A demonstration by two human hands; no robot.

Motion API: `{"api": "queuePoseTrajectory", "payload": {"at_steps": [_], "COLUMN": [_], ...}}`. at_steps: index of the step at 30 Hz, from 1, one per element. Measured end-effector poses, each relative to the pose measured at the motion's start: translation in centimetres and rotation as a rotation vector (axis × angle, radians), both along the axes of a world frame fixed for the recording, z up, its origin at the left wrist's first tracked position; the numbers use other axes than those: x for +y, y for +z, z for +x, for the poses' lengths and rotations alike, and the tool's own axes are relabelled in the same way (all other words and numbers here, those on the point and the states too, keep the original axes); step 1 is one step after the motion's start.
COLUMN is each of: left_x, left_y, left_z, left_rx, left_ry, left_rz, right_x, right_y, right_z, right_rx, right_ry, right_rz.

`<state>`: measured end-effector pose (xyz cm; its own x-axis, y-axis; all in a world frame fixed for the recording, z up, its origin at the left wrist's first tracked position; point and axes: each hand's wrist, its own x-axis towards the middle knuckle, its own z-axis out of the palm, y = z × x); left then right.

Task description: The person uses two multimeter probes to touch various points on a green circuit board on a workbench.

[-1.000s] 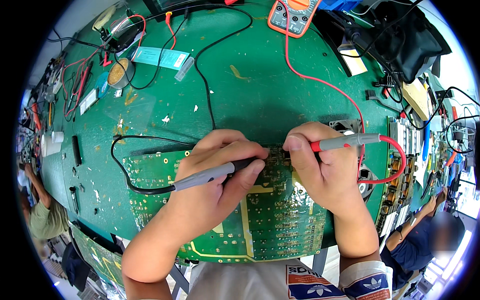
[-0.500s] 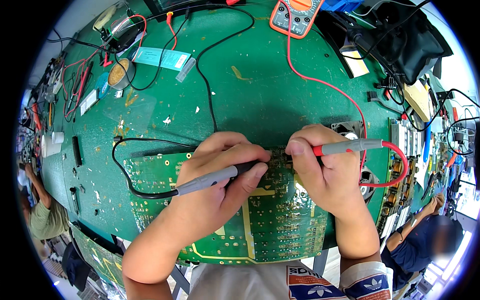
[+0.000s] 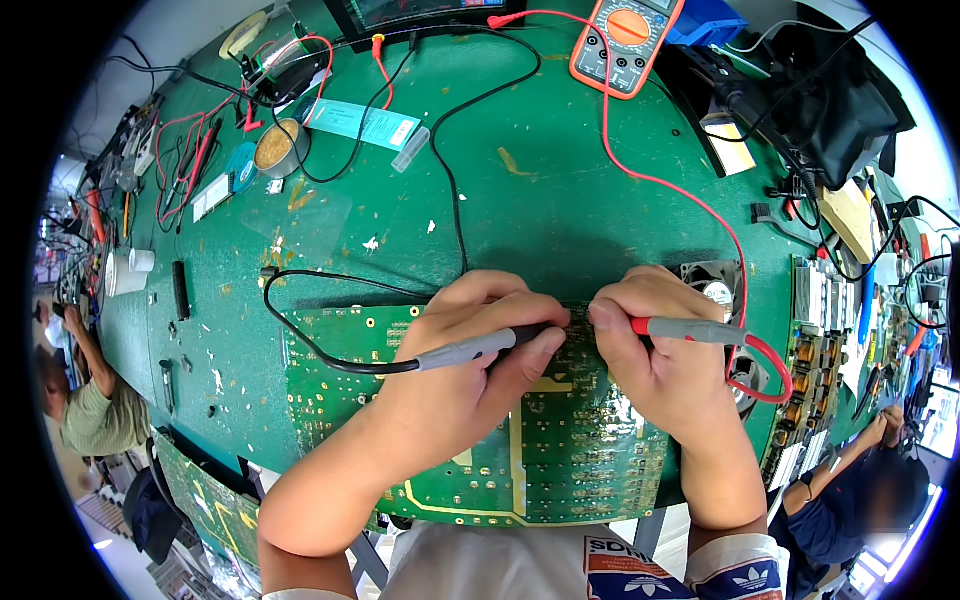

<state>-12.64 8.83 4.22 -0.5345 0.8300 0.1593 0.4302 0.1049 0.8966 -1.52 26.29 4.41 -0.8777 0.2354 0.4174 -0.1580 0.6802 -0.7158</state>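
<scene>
A large green circuit board lies in front of me at the near edge of the bench. My left hand is closed round a black-and-grey test probe over the board's far part. Beside it, my right hand grips a red-and-grey test probe. Both sets of fingertips are close together near the board's far edge; the probe tips are hidden, so contact cannot be told. A red lead and a black lead run away over the bench. An orange multimeter sits at the far side.
Metal-framed fans stand right of the board, near a populated circuit board. A round tin and a light-blue packet lie far left. A dark-framed screen stands at the back. Other people work at both sides.
The view has shifted, so bench things appear farther right and slightly lower. The right probe has tilted, its rear end dropping a little. Both hands keep their grip above the board.
</scene>
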Motion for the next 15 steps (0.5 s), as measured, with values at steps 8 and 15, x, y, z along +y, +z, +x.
{"api": "queuePoseTrajectory", "payload": {"at_steps": [8,15], "left_x": [0.06,0.02], "left_y": [0.14,0.13], "left_z": [0.01,0.16], "left_rx": [0.029,-0.004], "left_ry": [-0.009,0.011], "left_rz": [0.009,-0.001], "right_x": [0.16,0.04], "right_y": [0.26,0.31], "right_z": [0.02,0.11], "right_rx": [-0.043,-0.060], "right_ry": [-0.025,-0.045], "right_rz": [0.028,-0.014]}}
